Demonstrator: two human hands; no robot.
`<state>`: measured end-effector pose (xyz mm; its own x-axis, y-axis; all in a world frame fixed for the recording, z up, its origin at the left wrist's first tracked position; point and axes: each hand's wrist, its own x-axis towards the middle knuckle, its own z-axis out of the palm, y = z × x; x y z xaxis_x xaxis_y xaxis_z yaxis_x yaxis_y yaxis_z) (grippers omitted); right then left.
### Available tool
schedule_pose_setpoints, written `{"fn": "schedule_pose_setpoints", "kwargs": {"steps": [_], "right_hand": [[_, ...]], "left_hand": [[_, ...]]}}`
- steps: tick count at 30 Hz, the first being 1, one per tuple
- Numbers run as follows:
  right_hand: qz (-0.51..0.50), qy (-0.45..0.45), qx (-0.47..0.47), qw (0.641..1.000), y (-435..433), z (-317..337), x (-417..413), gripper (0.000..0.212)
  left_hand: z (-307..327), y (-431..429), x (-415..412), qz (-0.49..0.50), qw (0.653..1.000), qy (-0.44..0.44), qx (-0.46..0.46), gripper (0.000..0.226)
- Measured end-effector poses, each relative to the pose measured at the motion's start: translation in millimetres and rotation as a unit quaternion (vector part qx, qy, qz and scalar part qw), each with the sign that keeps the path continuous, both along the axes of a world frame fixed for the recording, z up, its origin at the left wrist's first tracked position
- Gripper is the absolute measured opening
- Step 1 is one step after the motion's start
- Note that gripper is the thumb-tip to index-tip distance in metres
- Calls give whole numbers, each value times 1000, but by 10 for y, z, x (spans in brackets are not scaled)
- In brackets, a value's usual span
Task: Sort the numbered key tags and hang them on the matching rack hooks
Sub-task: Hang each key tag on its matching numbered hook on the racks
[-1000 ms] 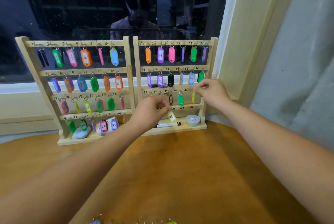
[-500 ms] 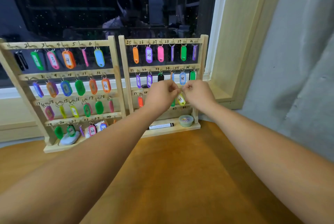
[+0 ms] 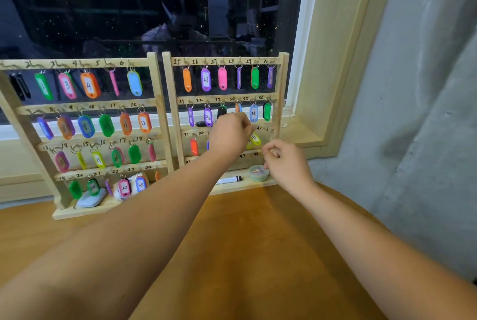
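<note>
Well, my left hand (image 3: 231, 136) is up at the third rail of the right rack (image 3: 280, 103), its fingers (image 3: 245, 126) bunched together just above the yellow tag 41 (image 3: 255, 138). The tag's ring is hidden behind them, so I cannot tell whether I am pinching it or have only just let it hang. My right hand (image 3: 286, 165) is lower, in front of the bottom rail. It is curled, thumb tip against forefinger, with nothing showing between them.

I judge the main risk to be the ring. If it is not fully over its hook when I let go, the tag drops to the rack's base shelf, near the marker (image 3: 229, 180) and the small tub (image 3: 259, 172), or on down to the bench (image 3: 245, 242). The numbers on this rail sit close together, and my own hand covers the hook, so I could seat it one place off. Pulling my knuckles away carelessly could also knock the tags on the rail above, which hang just beside my fingertips.

Tag 41 hangs with its long axis roughly up and down, slightly tilted. Its ring end points up toward my left fingertips, its free end is swung down and a little right, and the numbered face is turned to me.
</note>
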<state>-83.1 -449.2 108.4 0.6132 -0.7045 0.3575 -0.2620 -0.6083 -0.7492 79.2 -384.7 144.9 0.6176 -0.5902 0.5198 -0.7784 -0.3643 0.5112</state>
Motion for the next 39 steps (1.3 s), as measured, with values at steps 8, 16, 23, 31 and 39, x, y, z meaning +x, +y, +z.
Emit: {"fn": "schedule_pose_setpoints", "kwargs": {"steps": [8,16,23,31,39], "right_hand": [[46,0,37,998,499,-263,-384,19],[178,58,23,982,1403,-498,-500,13],[311,120,-9,943,2174,-697,-362,8],[372,182,-24,910,2605,-934,-58,4],[384,213,-37,898,2785,-974,160,10]], "left_hand": [[24,456,-88,-59,997,-37,-34,13],[-410,2051,-276,-75,997,26,15,6],[-951,3293,-371,-19,988,113,106,10],[-1291,4090,-533,-1,975,175,136,13],[-1345,4269,-579,-16,973,178,147,15]]}}
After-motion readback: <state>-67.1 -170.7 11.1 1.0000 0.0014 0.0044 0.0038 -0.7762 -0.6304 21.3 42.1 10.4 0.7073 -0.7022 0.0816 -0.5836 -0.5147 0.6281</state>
